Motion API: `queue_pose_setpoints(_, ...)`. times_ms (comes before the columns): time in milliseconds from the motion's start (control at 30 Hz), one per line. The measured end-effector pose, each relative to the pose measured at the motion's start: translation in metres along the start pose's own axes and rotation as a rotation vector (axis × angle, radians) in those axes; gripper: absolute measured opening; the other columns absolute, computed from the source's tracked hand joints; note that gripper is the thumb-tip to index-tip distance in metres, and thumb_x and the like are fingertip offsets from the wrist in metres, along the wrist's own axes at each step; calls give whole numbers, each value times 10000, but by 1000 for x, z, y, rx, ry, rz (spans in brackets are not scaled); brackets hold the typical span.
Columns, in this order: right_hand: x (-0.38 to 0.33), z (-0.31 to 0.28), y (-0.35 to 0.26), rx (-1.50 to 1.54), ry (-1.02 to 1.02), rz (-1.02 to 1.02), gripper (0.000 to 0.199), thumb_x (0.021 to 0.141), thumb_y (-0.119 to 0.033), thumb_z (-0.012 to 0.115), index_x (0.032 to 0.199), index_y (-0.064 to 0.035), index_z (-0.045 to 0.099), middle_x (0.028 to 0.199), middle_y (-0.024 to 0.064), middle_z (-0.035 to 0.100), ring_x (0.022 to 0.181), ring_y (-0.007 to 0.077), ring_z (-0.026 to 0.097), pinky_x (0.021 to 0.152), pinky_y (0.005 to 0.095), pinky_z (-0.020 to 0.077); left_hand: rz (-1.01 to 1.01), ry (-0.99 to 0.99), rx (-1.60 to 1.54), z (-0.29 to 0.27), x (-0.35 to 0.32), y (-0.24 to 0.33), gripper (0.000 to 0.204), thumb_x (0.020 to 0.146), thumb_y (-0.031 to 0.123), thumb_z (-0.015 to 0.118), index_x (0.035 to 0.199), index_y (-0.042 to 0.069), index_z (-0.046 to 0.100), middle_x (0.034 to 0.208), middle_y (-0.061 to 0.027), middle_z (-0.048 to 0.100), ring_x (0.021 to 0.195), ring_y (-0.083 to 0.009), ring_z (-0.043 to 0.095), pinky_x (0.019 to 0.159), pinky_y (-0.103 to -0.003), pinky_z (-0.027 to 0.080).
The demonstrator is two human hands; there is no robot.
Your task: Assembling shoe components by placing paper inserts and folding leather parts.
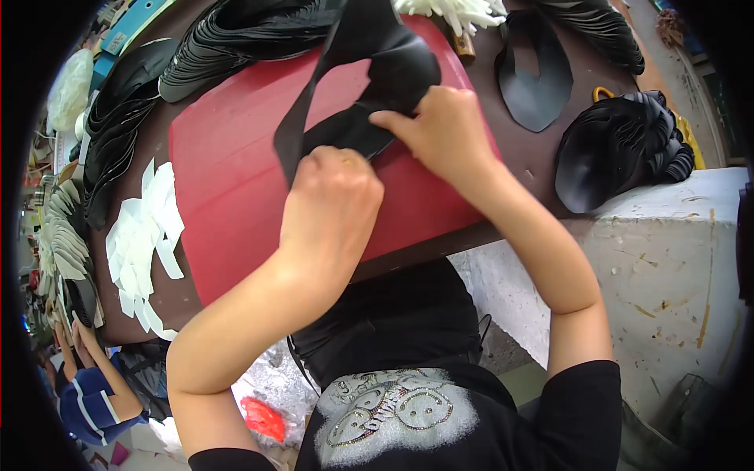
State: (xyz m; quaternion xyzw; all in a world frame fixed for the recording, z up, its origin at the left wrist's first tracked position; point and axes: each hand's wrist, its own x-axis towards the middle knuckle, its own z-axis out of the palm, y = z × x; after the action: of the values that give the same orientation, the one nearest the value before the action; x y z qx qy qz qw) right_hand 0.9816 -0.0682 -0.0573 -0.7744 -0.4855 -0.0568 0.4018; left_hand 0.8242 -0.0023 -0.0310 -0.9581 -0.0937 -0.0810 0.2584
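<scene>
A black, leather-like cut piece (404, 67) with an opening in its middle is held partly raised above a red board (236, 188). My left hand (334, 188) is closed on its near edge, knuckles up, and the fingertips are hidden. At the piece's right side is my right hand (452, 133), its fingers curled and its thumb stretched along the near strip. The piece bends between the two hands, and its far end reaches the top of the view.
White strips (145, 235) lie left of the board. Stacked black pieces (243, 43) sit beyond it. On the right are a similar black piece (538, 98), a bundled black pile (605, 149) and a white block (667, 267). Another person's arm (102, 361) shows at lower left.
</scene>
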Motion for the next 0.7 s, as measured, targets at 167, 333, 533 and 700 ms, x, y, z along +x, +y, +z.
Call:
queue_pose_setpoints(167,-7,17,-3,-114,24,-29,390,765,-238,785,576,44,593,490,95,564,375,203,447,414,319,390,-19,-4,338,13,-11,16,174,795,57,582,918,-10,685,765,-100,605,639,-142,440,579,-241,388)
queue_pose_setpoints(333,-9,19,-12,-215,55,-88,340,760,-215,780,611,40,612,514,89,584,393,198,466,431,312,401,-74,2,287,14,0,22,241,807,29,565,1015,-32,670,848,-126,611,688,-158,468,629,-224,403)
queue_pose_setpoints(533,-4,2,-21,-111,26,12,258,748,-176,774,680,36,646,548,92,609,407,190,481,455,295,414,-87,-5,311,21,-15,19,312,818,44,587,1114,-33,653,1028,-142,643,680,-149,507,607,-197,420)
queue_pose_setpoints(700,-4,8,-16,-71,20,59,224,748,-167,778,745,32,673,581,89,630,414,172,491,466,283,419,-64,86,296,23,-19,13,304,834,66,588,1115,-31,654,981,-125,651,654,-141,495,593,-196,426)
